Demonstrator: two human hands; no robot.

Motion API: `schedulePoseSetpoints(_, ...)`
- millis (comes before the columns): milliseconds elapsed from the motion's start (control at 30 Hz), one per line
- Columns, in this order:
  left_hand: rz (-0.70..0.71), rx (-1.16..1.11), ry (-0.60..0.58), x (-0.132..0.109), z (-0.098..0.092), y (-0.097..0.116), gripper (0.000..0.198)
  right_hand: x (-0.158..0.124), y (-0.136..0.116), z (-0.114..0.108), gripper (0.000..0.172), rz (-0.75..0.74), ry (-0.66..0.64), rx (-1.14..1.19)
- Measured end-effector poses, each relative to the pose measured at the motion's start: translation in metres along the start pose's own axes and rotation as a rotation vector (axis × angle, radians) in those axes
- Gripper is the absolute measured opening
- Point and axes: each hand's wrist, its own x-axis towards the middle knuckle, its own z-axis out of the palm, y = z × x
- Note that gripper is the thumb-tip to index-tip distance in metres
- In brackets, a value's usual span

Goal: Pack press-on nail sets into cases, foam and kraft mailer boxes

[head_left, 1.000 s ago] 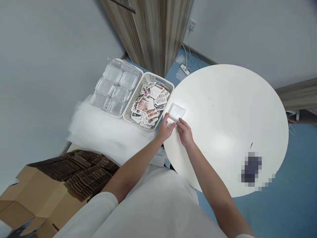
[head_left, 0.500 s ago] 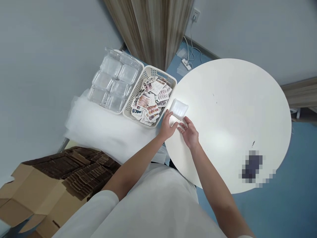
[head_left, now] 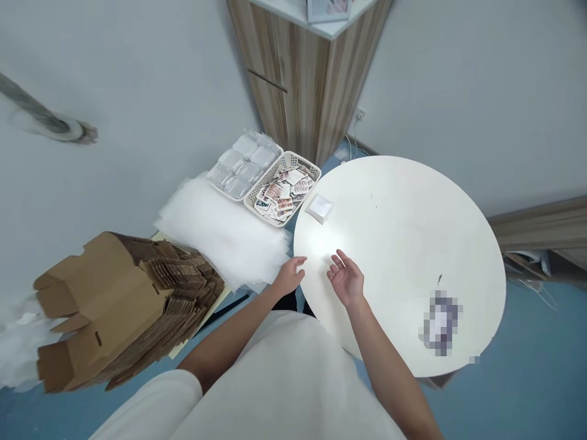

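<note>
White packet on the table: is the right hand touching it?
Apart: the head view shows a stretch of table between the right hand and the white packet.

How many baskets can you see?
2: a white perforated plastic basket holding printed white cards, beside the round white table; left of that basket, a white plastic basket holding clear plastic packs.

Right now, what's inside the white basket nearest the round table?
The white basket holds a jumbled heap of cards, several showing rows of coloured oval shapes. The upper ones overlap and hide most of those beneath, so whatever lies at the bottom can't be seen.
</note>
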Motion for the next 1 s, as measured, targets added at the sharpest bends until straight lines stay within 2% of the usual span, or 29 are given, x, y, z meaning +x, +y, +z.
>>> schedulePoseSetpoints(100, -0.014, 0.028, -0.034, -0.040, -0.004, -0.012, 0.035, -0.022, 0.006, -0.018, 0.036, -0.007, -0.025, 0.001)
schedulePoseSetpoints(200, -0.049, 0.065, 0.028, -0.070, -0.014, -0.015, 0.033, -0.036, 0.011, -0.030, 0.031, 0.030, -0.064, 0.049)
schedulePoseSetpoints(300, -0.033, 0.099, 0.119, -0.090, -0.029, -0.007, 0.035, -0.041, 0.016, -0.029, 0.028, 0.053, -0.131, 0.055)
schedulePoseSetpoints(367, 0.006, 0.151, 0.174, -0.101, -0.044, 0.001, 0.037, -0.040, 0.021, -0.018, 0.026, 0.079, -0.202, 0.017)
schedulePoseSetpoints(500, 0.141, 0.346, 0.278, -0.131, -0.084, 0.010, 0.036, -0.040, 0.037, 0.029, 0.024, 0.120, -0.388, -0.239)
schedulePoseSetpoints(600, 0.189, 0.480, 0.452, -0.165, -0.122, 0.005, 0.035, -0.044, 0.055, 0.078, 0.028, 0.096, -0.517, -0.488)
schedulePoseSetpoints(667, 0.140, 0.535, 0.588, -0.190, -0.149, -0.008, 0.037, -0.048, 0.069, 0.114, 0.031, 0.020, -0.604, -0.659)
schedulePoseSetpoints(767, -0.048, 0.595, 0.745, -0.229, -0.187, -0.037, 0.042, -0.053, 0.093, 0.169, 0.034, -0.200, -0.738, -0.858)
schedulePoseSetpoints(833, -0.159, 0.638, 0.807, -0.250, -0.207, -0.061, 0.045, -0.059, 0.111, 0.203, 0.034, -0.408, -0.788, -0.967)
schedulePoseSetpoints(933, -0.210, 0.681, 0.855, -0.273, -0.228, -0.092, 0.048, -0.068, 0.135, 0.242, 0.032, -0.754, -0.819, -1.193)
schedulePoseSetpoints(1000, -0.213, 0.672, 0.851, -0.283, -0.237, -0.107, 0.052, -0.074, 0.149, 0.260, 0.032, -0.934, -0.820, -1.355)
